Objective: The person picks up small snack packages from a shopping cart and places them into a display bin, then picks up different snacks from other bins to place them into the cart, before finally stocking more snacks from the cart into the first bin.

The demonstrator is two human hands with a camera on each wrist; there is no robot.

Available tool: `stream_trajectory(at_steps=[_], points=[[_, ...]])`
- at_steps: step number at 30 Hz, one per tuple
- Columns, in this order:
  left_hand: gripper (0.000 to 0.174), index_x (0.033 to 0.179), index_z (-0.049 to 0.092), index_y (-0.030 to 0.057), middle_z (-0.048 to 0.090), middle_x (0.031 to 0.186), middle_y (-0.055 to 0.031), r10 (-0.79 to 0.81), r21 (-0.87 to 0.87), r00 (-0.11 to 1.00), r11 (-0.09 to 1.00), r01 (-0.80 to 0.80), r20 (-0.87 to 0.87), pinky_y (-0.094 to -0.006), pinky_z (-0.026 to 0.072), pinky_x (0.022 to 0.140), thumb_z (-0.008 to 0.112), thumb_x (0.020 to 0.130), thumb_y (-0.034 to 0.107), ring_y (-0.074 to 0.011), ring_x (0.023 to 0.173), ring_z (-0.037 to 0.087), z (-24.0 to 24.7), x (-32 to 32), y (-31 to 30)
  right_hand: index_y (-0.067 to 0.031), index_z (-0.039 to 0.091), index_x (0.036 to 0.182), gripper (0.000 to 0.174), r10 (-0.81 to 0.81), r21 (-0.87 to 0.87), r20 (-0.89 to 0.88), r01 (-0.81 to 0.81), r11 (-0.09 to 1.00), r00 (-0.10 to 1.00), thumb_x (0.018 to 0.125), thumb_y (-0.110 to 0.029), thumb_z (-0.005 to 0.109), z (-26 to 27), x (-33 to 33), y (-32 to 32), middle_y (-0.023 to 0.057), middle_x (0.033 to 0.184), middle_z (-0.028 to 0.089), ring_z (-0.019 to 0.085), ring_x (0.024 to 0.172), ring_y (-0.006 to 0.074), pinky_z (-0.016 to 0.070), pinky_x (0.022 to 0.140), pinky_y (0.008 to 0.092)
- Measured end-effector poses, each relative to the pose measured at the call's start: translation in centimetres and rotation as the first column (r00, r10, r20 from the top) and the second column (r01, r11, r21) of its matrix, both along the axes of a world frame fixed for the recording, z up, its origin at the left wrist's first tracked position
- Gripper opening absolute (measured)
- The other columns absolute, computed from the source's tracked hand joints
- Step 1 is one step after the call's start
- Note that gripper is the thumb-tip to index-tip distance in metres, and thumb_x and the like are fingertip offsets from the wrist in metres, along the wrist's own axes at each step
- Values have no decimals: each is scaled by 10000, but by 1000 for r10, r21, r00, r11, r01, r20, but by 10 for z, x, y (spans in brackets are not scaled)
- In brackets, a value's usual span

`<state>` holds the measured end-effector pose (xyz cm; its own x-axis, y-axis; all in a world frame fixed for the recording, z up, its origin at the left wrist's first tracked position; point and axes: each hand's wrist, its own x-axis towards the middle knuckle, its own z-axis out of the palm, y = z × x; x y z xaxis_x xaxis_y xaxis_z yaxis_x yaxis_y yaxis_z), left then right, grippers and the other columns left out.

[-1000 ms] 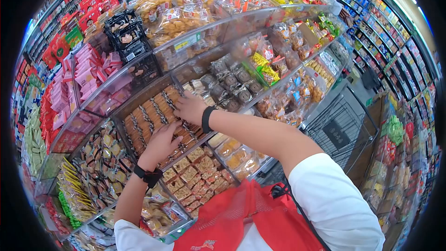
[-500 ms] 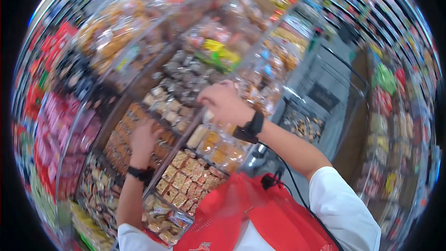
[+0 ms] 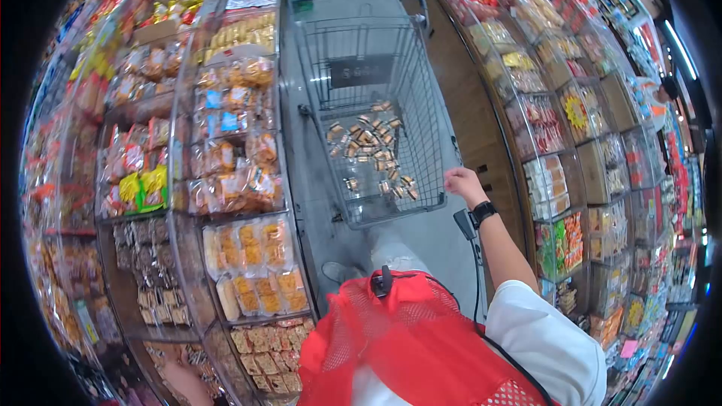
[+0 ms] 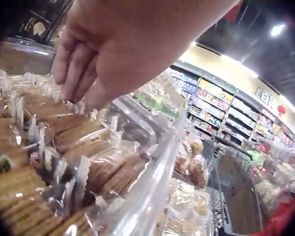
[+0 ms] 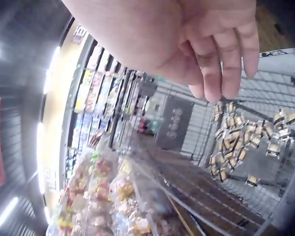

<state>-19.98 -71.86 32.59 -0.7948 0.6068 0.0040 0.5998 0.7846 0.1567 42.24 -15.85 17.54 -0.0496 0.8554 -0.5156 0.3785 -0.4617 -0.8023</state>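
My right hand [image 3: 462, 183] is beside the near right corner of the wire shopping cart [image 3: 357, 73], its fingers loosely bent and holding nothing. In the right wrist view, its fingers overlap the cart's wire side. Several small wrapped snack packs [image 3: 368, 141] with dark bands lie scattered on the cart's floor. At the bottom left of the head view, my left hand [image 3: 186, 380] is over a bin of brown stick-like biscuits. The left wrist view shows its fingers drooping, tips right at the clear wrappers of the biscuits [image 4: 83, 140].
A clear plastic divider [image 4: 152, 182] edges the biscuit bin. Next to it are bins of yellow-topped packaged cakes [image 3: 252, 248] and nut-covered squares [image 3: 267, 357]. Across the aisle stands another tiered snack display [image 3: 541, 105]. A black cable [image 3: 475, 278] hangs beside my right arm.
The head view has swung right toward the cart. My right hand has left the biscuit bin and moved over to the cart's side; the left stays over the biscuits. Snack packs now show in the cart.
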Motion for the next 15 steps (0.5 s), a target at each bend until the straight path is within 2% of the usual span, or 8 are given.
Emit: stream_trajectory(at_steps=[2,3,4,5,8,11,14,15], points=[[170,1076,706,-52,733,943,-190,107,300,984,943,-146,143,-419,559,712,693,914,1,-309,806,707,-86,-79,-80,-40,703,1111,191,-53,-45,5,54,998,999,959,-103,606,-5,19,0,34,917,719,693,835,128,561,743,294],[214,1088,700,-75,743,928,-192,132,443,969,870,-215,211,-418,567,690,717,875,-60,-314,781,717,-79,-75,-53,-40,702,1106,181,-60,-55,-15,59,997,998,966,-103,606,-7,23,4,32,916,719,692,835,127,563,751,291],[301,1187,626,-76,715,1026,-217,133,202,985,967,-153,109,-433,546,776,704,904,-12,-325,871,702,-52,-56,-48,-40,701,1101,171,-63,-65,-35,61,996,997,973,-102,606,-12,23,12,31,915,719,692,834,125,565,758,289],[397,1287,551,-78,687,1124,-242,120,-31,992,992,-119,36,-448,524,861,692,933,36,-335,960,688,18,16,32,-40,700,1095,162,-64,-79,-54,59,995,996,979,-102,606,-18,23,19,29,914,719,692,833,124,567,766,286],[702,1585,329,-82,603,1417,-316,180,-194,983,967,-167,49,-494,461,1117,654,1020,181,-366,1228,644,67,73,108,-39,703,1082,141,-67,-101,-102,57,993,993,998,-107,611,-49,14,51,31,907,720,694,828,123,578,781,288],[638,1582,350,-62,614,1423,-280,318,116,895,922,-368,311,-459,496,1084,609,1039,149,-371,1211,649,24,39,73,-34,707,1070,136,-19,-168,-199,-15,986,980,1012,-119,617,-99,-2,86,35,897,720,694,817,122,584,775,296],[584,1592,343,-21,599,1449,-216,177,-345,947,935,-78,266,-476,509,1071,541,1063,126,-347,1223,636,17,-9,32,-6,703,1088,171,61,-268,-278,-138,953,959,976,-116,636,-147,-25,119,64,863,722,698,747,143,574,686,271],[582,1592,344,-20,598,1450,-214,195,-342,934,936,-86,300,-475,510,1070,539,1063,127,-345,1224,635,9,16,60,-15,705,1078,170,103,-310,-242,-178,934,965,966,-126,643,-160,-32,130,70,870,726,702,757,164,577,707,293]])
